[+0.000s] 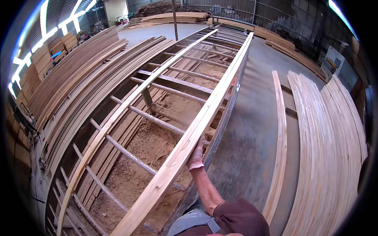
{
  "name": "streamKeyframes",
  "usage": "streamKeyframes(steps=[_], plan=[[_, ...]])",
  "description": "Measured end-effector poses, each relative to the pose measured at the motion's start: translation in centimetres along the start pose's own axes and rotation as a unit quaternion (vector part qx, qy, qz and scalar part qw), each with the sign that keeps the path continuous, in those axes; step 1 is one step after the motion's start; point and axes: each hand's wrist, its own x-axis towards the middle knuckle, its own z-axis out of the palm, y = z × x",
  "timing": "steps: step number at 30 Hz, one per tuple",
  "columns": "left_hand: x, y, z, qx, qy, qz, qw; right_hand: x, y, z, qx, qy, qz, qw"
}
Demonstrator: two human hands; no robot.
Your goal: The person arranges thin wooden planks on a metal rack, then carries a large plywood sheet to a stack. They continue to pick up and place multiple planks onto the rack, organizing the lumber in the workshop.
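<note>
My right hand (196, 154), in a pale knitted glove, grips the right edge of a long, light wooden board (218, 100). Its fingertips curl out of sight at the board's edge. This board lies lengthwise across the round metal rollers (155, 121) of a long conveyor frame, running away from my body. A second long, narrower board (120, 112) rests on the same rollers to the left, with nothing touching it but the frame. My left hand is outside the picture.
Sawdust and loose strips (169, 108) lie beneath the rollers. Stacked boards (86, 102) stand along the left. To the right, a single board (278, 157) and a wide pale stack (323, 157) sit low on the floor (248, 145). A thin post (175, 19) rises beyond the frame's left side.
</note>
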Motion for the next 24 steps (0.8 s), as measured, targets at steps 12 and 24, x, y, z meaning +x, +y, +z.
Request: streamKeyframes(steps=[12, 24], plan=[[0.8, 2.4, -0.7, -0.044, -0.09, -0.011, 0.995, 1.4, 0.8, -2.2, -0.04, 0.028, -0.009, 0.999], [0.0, 3.3, -1.2, -0.033, -0.112, -0.026, 0.993, 1.1, -0.5, -1.1, -0.043, 0.032, -0.012, 0.998]])
